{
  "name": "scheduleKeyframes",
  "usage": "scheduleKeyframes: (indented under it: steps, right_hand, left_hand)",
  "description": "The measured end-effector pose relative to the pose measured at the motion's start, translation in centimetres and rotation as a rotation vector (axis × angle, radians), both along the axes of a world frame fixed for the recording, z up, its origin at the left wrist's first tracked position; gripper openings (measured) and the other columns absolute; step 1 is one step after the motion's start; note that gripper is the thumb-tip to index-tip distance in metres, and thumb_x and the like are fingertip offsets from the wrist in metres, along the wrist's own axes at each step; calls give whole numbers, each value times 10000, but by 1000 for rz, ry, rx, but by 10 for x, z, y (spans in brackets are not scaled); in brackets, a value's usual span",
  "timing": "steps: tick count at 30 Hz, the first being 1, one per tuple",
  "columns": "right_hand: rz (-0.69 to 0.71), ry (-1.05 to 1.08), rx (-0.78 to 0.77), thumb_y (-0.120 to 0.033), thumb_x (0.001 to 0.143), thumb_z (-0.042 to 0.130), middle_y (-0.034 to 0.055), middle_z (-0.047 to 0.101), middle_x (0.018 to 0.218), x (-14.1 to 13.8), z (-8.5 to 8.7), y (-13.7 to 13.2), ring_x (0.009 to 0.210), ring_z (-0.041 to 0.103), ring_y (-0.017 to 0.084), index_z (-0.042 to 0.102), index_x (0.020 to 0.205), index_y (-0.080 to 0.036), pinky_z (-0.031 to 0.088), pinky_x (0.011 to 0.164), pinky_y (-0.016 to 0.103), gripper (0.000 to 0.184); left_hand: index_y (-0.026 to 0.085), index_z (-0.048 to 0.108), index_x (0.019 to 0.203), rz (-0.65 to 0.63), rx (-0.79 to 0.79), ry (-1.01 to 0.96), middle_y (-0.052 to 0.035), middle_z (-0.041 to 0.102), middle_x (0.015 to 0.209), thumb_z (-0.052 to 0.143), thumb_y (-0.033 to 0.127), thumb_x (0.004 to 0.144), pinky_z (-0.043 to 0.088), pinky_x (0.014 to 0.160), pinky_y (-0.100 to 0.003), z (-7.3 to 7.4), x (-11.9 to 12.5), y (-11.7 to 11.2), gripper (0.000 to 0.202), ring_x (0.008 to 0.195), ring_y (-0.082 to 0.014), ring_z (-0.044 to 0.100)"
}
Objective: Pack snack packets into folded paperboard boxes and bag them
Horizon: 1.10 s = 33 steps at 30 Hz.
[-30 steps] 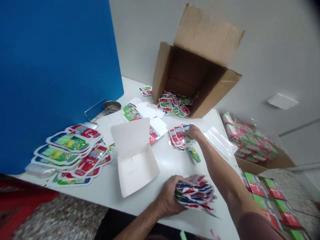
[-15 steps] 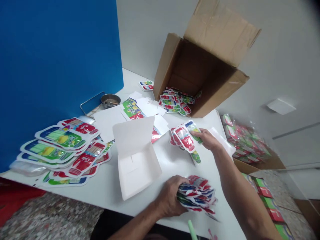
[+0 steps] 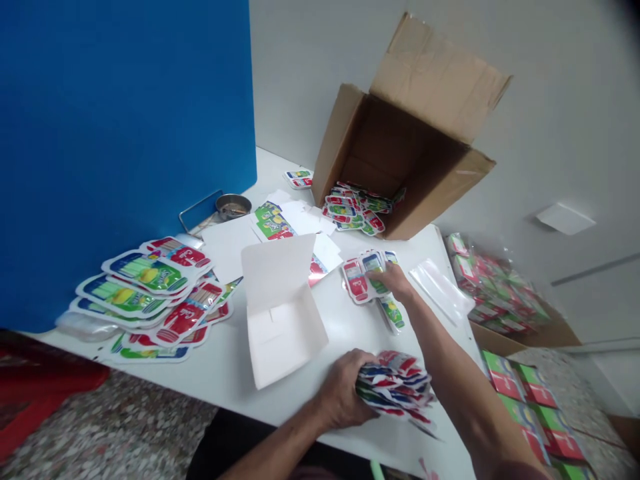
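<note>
My left hand is closed round a thick stack of small printed packets at the near edge of the white table. My right hand reaches forward and pinches a fanned bunch of red, green and blue packets just above the tabletop. One green packet lies on the table under that hand. An open white paper box with its lid up stands left of both hands.
A tipped cardboard carton at the back spills more packets. Larger printed packets are piled at left by a blue panel. Clear bags, a small metal dish, and boxes of packed goods lie around.
My right hand lifted a fan of packets from the table pile, then lowered it slightly toward the table. My left hand kept its stack still.
</note>
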State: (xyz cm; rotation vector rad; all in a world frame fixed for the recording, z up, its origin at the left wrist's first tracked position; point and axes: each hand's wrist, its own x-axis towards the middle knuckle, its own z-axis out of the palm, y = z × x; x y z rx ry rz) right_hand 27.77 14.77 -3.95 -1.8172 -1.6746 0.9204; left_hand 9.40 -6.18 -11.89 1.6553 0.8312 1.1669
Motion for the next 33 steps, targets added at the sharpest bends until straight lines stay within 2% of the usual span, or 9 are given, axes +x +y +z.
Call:
scheduleKeyframes:
  steps: [6, 10, 13, 17, 21, 25, 27, 29, 33]
  right_hand:
    - [157, 446, -3, -360, 744, 872, 52, 801, 992, 42, 10, -90, 923, 740, 248, 788, 1052, -204, 564, 909, 391, 355]
    - [219, 587, -132, -303, 677, 923, 59, 792, 1024, 56, -14, -146, 953, 722, 247, 822, 893, -215, 542, 920, 374, 254]
    - [138, 691, -162, -331, 610, 957, 45, 789, 945, 59, -34, -165, 894, 716, 239, 814, 815, -219, 539, 898, 371, 273]
    - [130, 755, -195, -384, 547, 983, 41, 784, 898, 63, -46, -167, 845, 709, 230, 792, 772, -199, 536, 858, 357, 348]
    - [226, 732, -301, -417, 657, 941, 40, 776, 887, 67, -41, -169, 798, 710, 201, 790, 930, -178, 536, 815, 330, 393]
    - [247, 775, -256, -746, 774, 736, 129, 759, 1145, 79, -35, -168, 1015, 734, 284, 703, 1223, -186, 549, 922, 418, 718]
    - [42, 577, -108, -867, 846, 498, 157, 733, 1204, 84, -35, -156, 1076, 721, 291, 660, 1256, -184, 558, 923, 426, 812]
    - [-176, 229, -9, -858, 878, 431, 162, 726, 1185, 85, -38, -137, 1058, 715, 279, 634, 1268, -171, 561, 884, 404, 815]
    - [-263, -143, -4, -711, 659, 816, 126, 723, 1085, 73, -44, -100, 1049, 674, 304, 662, 1226, -182, 508, 885, 393, 791]
  left_hand:
    - [202, 678, 1087, -34, -10, -53, -84, 736, 980, 925, 487, 628, 590, 783, -359, 5, -3, 0, 593, 852, -249, 716]
    - [210, 666, 1117, 3, 87, -53, -120, 687, 1121, 916, 445, 672, 577, 929, -431, 4, -2, 1, 561, 1063, -303, 683]
    - [204, 663, 1108, 106, 175, 55, -189, 564, 1347, 922, 465, 646, 507, 1065, -540, 2, -1, 2, 591, 1328, -398, 542]
    - [184, 626, 1102, 75, 188, 87, -248, 291, 1644, 928, 519, 615, 404, 1157, -630, 3, -1, 4, 664, 1516, -479, 331]
    - [208, 568, 1090, -1, 104, -10, -199, 621, 1352, 964, 457, 576, 548, 1019, -507, 2, -1, 3, 696, 1260, -390, 631]
    - [223, 428, 1333, 13, -77, -119, -127, 687, 1210, 958, 428, 608, 592, 914, -404, -3, 3, -4, 921, 1050, -287, 725]
    - [227, 271, 1500, -7, -101, -132, -112, 676, 1203, 949, 431, 626, 593, 891, -383, -4, 3, -5, 1125, 1005, -256, 732]
    - [229, 238, 1555, -23, -47, -85, -105, 657, 1200, 943, 433, 632, 587, 886, -383, -1, 2, -3, 1179, 984, -246, 723]
    - [211, 609, 1242, -29, 139, 26, -102, 657, 1099, 944, 446, 625, 569, 876, -407, 8, -2, 3, 741, 982, -274, 680]
